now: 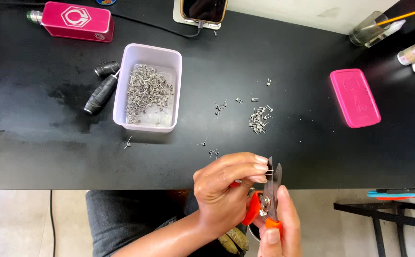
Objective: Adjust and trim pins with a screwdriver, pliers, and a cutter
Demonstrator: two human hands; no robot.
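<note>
Orange handles catch the eye: the right hand (278, 223) grips a pair of small cutters (268, 197), blades pointing up and slightly parted, just off the desk's near edge. The lower part of this hand is cut off by the picture's bottom edge. The left hand (226, 190) pinches a tiny wire coil (269, 172) between fingertips, its legs lying right at the blades; the coil is so small that its shape is hard to make out.

On the black desk (36, 157), a pale rectangular tub (145, 52) sits left of centre, full of similar coils. A loose heap of coils (259, 118) lies mid-desk, with strays scattered between it and the near edge. Two dark cylinders (103, 85) lie just left of the tub.

A pink lid (355, 97) rests toward the right edge, and a pink box (76, 20) sits at the far left corner. A phone at the far edge is half out of view. Bare desk shows along the near left.
</note>
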